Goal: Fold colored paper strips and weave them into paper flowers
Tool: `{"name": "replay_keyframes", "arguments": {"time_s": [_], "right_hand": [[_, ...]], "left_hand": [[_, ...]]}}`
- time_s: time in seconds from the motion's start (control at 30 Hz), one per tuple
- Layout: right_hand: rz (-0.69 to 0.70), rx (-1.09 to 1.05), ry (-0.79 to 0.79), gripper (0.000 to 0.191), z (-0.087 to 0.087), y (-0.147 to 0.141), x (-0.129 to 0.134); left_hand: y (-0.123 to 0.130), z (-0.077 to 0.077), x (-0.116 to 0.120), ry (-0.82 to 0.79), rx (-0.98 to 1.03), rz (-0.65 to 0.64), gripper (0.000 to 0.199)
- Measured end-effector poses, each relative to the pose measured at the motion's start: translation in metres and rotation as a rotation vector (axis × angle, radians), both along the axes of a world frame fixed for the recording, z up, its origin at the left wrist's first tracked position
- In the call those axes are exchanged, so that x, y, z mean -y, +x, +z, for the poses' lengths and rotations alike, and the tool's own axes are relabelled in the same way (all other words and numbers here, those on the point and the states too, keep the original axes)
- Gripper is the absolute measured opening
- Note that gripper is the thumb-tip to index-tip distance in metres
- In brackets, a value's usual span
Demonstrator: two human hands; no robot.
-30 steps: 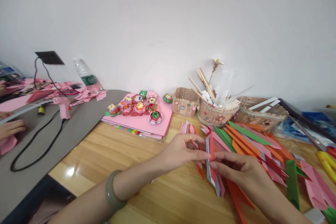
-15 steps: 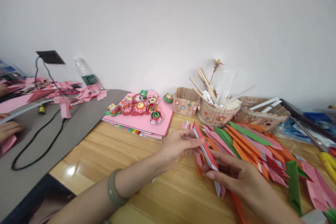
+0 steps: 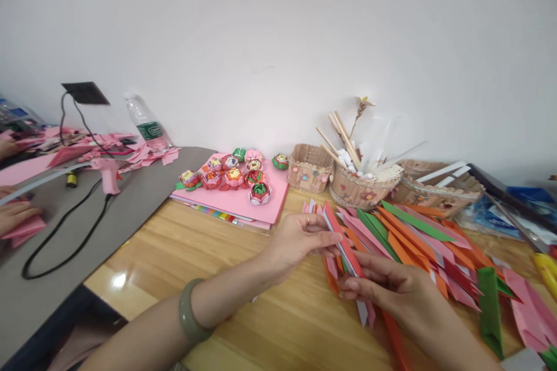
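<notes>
A folded red paper strip (image 3: 343, 242) with a white edge is held between both hands over the wooden table (image 3: 174, 249). My left hand (image 3: 300, 243) pinches its upper part between thumb and fingers. The lower end sits in the grip of my right hand (image 3: 387, 284), thumb in front and fingers behind. Beneath and beside the hands lie folded paper strips (image 3: 409, 243) in orange, pink, green and red. Some strips are partly hidden by my right hand.
Paper flowers (image 3: 234, 178) rest on pink sheets (image 3: 278, 197). Behind the strips stand decorated baskets (image 3: 308, 169), one holding sticks. At left are a pink glue gun (image 3: 107, 174), its cable, a bottle (image 3: 148, 126) and another person's hand (image 3: 17, 214). Yellow handles (image 3: 545, 272) lie far right.
The red strip has tilted slightly in my hands, and my right fingers have closed in a little around its lower end. The other person's hand at left has moved right with pink paper.
</notes>
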State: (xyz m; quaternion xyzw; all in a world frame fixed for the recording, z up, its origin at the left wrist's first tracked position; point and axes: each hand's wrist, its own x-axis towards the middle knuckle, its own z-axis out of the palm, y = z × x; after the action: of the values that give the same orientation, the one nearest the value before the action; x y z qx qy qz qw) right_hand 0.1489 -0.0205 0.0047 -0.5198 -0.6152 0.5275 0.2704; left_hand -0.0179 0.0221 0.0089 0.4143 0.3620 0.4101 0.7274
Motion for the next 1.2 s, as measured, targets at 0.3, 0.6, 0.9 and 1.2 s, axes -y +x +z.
{"name": "replay_keyframes", "arguments": {"time_s": [0.3, 0.6, 0.9, 1.2], "right_hand": [[-0.029, -0.118, -0.072, 0.035, 0.007, -0.005, 0.001], [-0.055, -0.11, -0.02, 0.03, 0.007, -0.007, 0.001], [-0.082, -0.124, -0.019, 0.032, 0.009, -0.009, 0.001], [-0.187, -0.01, 0.126, 0.035, 0.007, -0.003, -0.003]], "left_hand": [[-0.003, 0.003, -0.001, 0.06, -0.093, -0.022, 0.027], [-0.006, 0.011, -0.004, 0.072, -0.103, -0.04, 0.024], [-0.005, 0.011, -0.001, 0.093, -0.06, -0.056, 0.021], [-0.001, 0.004, 0.002, 0.092, -0.045, 0.054, 0.024]]}}
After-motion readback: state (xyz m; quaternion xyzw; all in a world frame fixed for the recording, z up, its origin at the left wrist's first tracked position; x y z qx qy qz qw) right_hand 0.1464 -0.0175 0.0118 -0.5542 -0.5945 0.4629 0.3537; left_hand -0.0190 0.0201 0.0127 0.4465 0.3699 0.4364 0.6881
